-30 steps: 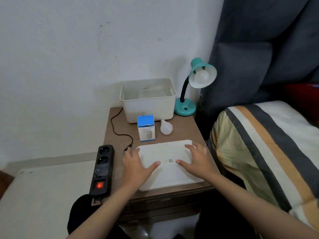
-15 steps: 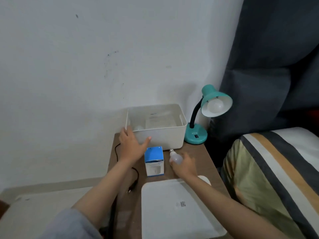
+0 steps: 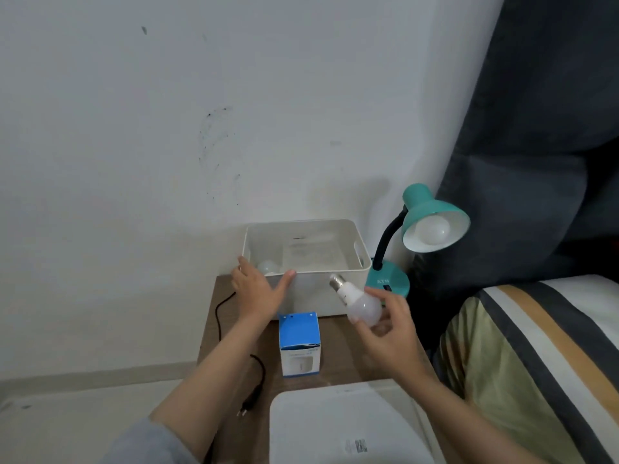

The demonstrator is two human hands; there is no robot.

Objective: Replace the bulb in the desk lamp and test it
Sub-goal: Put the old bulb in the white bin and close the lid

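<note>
My right hand (image 3: 390, 324) holds a white bulb (image 3: 360, 303) in the air just in front of the white bin (image 3: 321, 286), its metal screw base pointing up and left. My left hand (image 3: 259, 289) rests with spread fingers on the bin's front left corner. Inside the bin at the left lies another white bulb (image 3: 268, 266). The teal desk lamp (image 3: 425, 226) stands to the right of the bin with a white bulb (image 3: 432, 231) in its shade. A blue and white bulb box (image 3: 299, 344) stands upright on the table between my arms.
A white lid (image 3: 348, 426) lies flat on the wooden bedside table (image 3: 338, 329) near me. The lamp's black cord and plug (image 3: 249, 401) trail over the table's left side. A striped bed (image 3: 542, 356) and a dark curtain lie to the right, the wall behind.
My right hand has lifted the loose bulb off the table and holds it in the air. My left hand stays at the bin's front left corner. My view has moved closer.
</note>
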